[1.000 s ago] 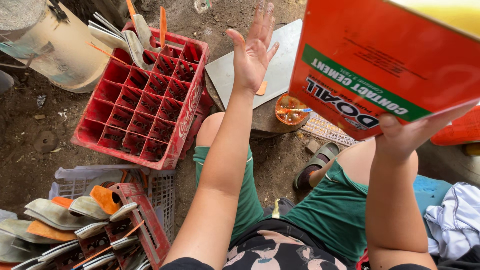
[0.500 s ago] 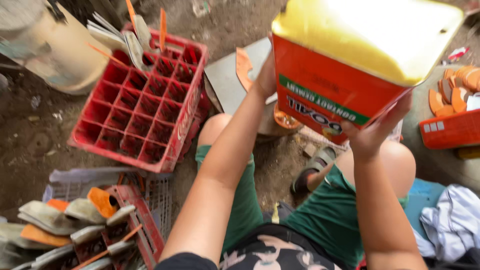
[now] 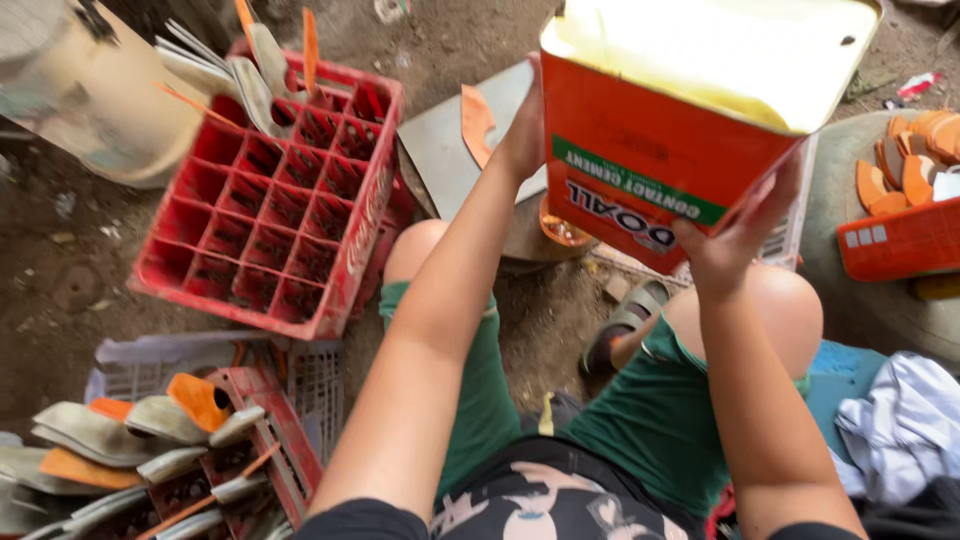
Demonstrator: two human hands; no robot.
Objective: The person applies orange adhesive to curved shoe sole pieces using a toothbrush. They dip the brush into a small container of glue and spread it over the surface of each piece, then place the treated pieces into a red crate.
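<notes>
Both my hands hold up a big square red tin can (image 3: pixel 660 150) with a green band and a yellowish top face, tilted in front of me above my knees. My left hand (image 3: pixel 522 135) presses against the can's left side, mostly hidden behind it. My right hand (image 3: pixel 735 240) grips its lower right corner from below. Beneath the can, a small orange bowl (image 3: pixel 562 232) sits on a grey flat board (image 3: pixel 445 150), where an orange sole-shaped piece (image 3: pixel 476 122) also lies.
A red divided crate (image 3: pixel 270 210) holding several insole pieces stands on the dirt at left. Another crate (image 3: pixel 240 440) with grey and orange insoles is at lower left. A red tray (image 3: pixel 900 245) with orange pieces is at right, crumpled cloth (image 3: pixel 900 430) at lower right.
My left hand, open in the air a second ago, has come onto the can's left side. The can has dropped and tipped, so its yellowish top now shows.
</notes>
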